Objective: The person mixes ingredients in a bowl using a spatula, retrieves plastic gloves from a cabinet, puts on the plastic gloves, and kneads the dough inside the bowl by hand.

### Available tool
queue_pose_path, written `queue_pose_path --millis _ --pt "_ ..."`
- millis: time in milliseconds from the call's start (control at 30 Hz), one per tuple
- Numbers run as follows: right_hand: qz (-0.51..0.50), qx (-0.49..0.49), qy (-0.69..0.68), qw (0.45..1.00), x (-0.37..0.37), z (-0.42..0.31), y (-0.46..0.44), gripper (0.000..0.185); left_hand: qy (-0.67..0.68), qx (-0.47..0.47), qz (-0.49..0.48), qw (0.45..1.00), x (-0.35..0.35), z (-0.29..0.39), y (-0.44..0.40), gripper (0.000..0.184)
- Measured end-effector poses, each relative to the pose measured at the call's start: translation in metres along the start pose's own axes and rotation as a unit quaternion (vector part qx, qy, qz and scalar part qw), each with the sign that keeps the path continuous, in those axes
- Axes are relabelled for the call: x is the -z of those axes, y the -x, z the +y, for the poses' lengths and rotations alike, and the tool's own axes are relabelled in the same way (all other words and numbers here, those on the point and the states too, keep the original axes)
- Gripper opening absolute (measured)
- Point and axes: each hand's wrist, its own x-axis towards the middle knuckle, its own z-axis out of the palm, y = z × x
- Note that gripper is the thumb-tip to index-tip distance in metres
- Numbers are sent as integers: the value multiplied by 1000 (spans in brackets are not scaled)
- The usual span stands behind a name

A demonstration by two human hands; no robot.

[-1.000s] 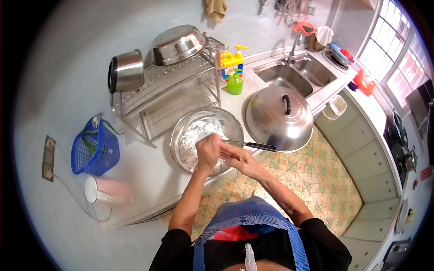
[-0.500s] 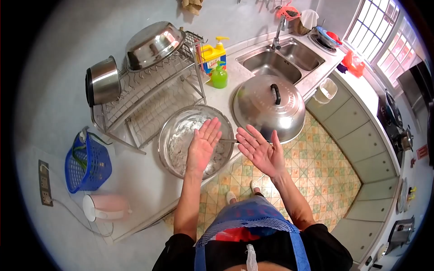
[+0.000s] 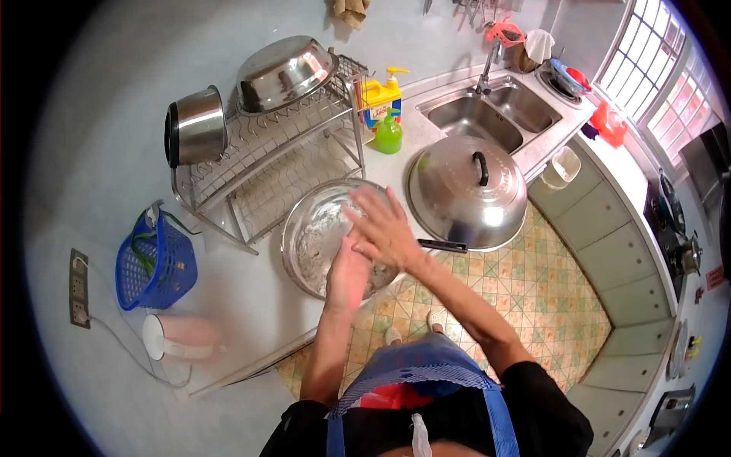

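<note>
My right hand (image 3: 387,234) lies across my left hand (image 3: 349,273) above the large metal bowl (image 3: 287,247). The right fingers are stretched out and slightly blurred, with nothing visible held in them. Most of the left fingers are hidden behind the right hand, and motion smears the rest. White, powdery, flour-like residue (image 3: 311,242) coats the inside of the bowl. Just beyond my right wrist, a black handle (image 3: 445,245) sticks out over the counter edge; what it belongs to is hidden. A domed metal lid (image 3: 457,198) with a black grip sits to the right.
Behind the bowl stands a wire dish rack (image 3: 266,145) carrying a metal basin (image 3: 283,72) and a pot (image 3: 196,126). A green pump bottle (image 3: 389,134) is near the double sink (image 3: 472,126). At the left are a blue basket (image 3: 164,266) and a pink kettle (image 3: 183,337).
My hands were apart with both palms up and open. Now they have come together, the right turned over and crossing the left. The black handle shows more, and the view has shifted slightly.
</note>
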Motion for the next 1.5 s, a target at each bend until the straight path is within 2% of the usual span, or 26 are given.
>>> queue_pose_path --millis 33,100,167,200,233,300,333,367,400,433,533,567,633,667,700,767,833,933,1033,1133,1167,1233,1300,1367,1433,1500 --pt "10 -42 40 998 5 2 -4 58 -2 1 2 1000 1 6 2 59" --pt "20 -45 49 998 4 6 -6 56 -258 -117 -56 958 3 18 2 50" --pt "-71 -12 45 996 -14 12 6 53 -492 -222 -102 836 6 26 1 43" --pt "-107 76 48 990 -18 9 16 52 -595 -266 -122 749 8 28 0 40" --pt "-157 54 -39 985 -13 -4 21 52 -686 -301 -141 648 10 29 0 37" --pt "-267 9 -77 961 4 -27 31 55 -620 -351 -118 692 31 11 -11 32" --pt "-265 1 -75 961 27 -37 30 55 -625 -291 -91 719 40 16 -17 30" --pt "-155 15 -53 986 58 -49 29 57 -625 -226 -58 745 49 17 -21 29" --pt "-41 32 -25 998 79 -53 29 59 -728 -235 -21 644 58 13 -32 30" --pt "-42 28 -20 999 89 -51 33 59 -772 -263 5 579 64 6 -36 37" --pt "-72 -93 67 991 105 -39 61 68 -758 -249 -50 601 51 -11 -33 50" --pt "-114 -116 33 986 109 -33 72 69 -742 -234 -67 625 43 -17 -33 53" --pt "-33 -193 -205 959 113 -27 100 70 -686 -270 -59 673 25 -28 -34 53" --pt "36 -270 -465 842 113 -26 116 73 -574 -204 -60 791 11 -31 -30 51" --pt "48 -279 -461 841 116 -24 128 73 -448 -127 -58 883 -4 -37 -25 48" --pt "252 -255 -825 437 123 -25 156 72 -174 6 -78 982 -29 -62 -19 42" --pt "306 -261 -818 411 135 -24 184 71 26 120 -128 984 -58 -87 -14 48" --pt "373 -266 -825 331 156 -26 233 72 64 187 -184 963 -101 -131 -4 53" --pt "413 -259 -803 341 189 -31 282 70 111 227 -224 941 -143 -178 6 55" --pt "451 -327 -569 605 254 -54 325 69 134 313 -215 915 -202 -226 27 48" --pt "461 -327 -561 604 271 -65 329 69 172 371 -178 895 -217 -240 33 47" --pt "325 -321 -179 871 296 -83 341 70 98 370 -227 895 -245 -268 50 49" --pt "156 -233 79 957 302 -84 357 61 34 279 -405 870 -272 -294 75 50" --pt "151 -313 188 918 271 -37 424 48 -22 308 -427 850 -307 -292 101 44" --pt "124 -437 230 861 254 -10 512 42 -380 7 -505 775 -332 -306 109 38" --pt "55 -642 267 716 265 -22 574 34 -347 -125 -551 748 -361 -319 117 38"
